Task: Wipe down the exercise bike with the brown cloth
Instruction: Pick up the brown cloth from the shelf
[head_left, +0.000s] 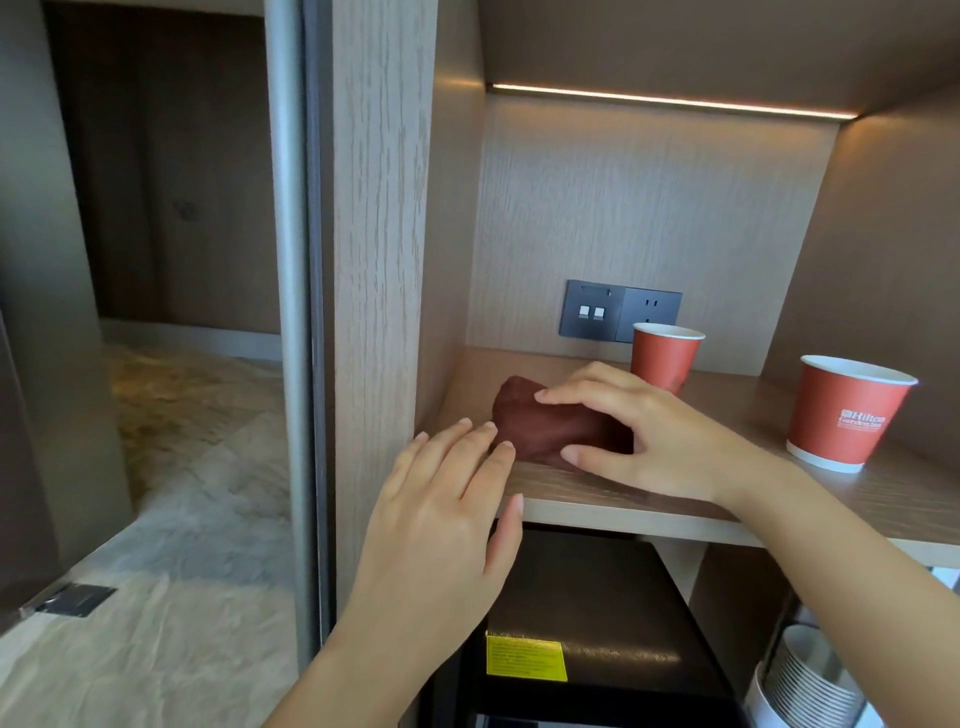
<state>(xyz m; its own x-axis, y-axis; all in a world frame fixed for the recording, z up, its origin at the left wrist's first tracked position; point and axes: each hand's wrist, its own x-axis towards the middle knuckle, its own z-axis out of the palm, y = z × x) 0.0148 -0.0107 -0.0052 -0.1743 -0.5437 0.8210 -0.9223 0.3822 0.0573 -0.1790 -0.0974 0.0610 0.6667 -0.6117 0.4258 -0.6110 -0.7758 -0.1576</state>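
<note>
A folded brown cloth lies on a wooden shelf inside a niche. My right hand is over the cloth's right part, fingers on top and thumb at its near side, gripping it. My left hand is flat with straight fingers at the shelf's front left corner, its fingertips touching the cloth's left end. No exercise bike is in view.
Two red paper cups stand on the shelf behind and right of the cloth. A socket panel is on the back wall. Below the shelf sit a black safe and stacked cups. A doorway opens at left.
</note>
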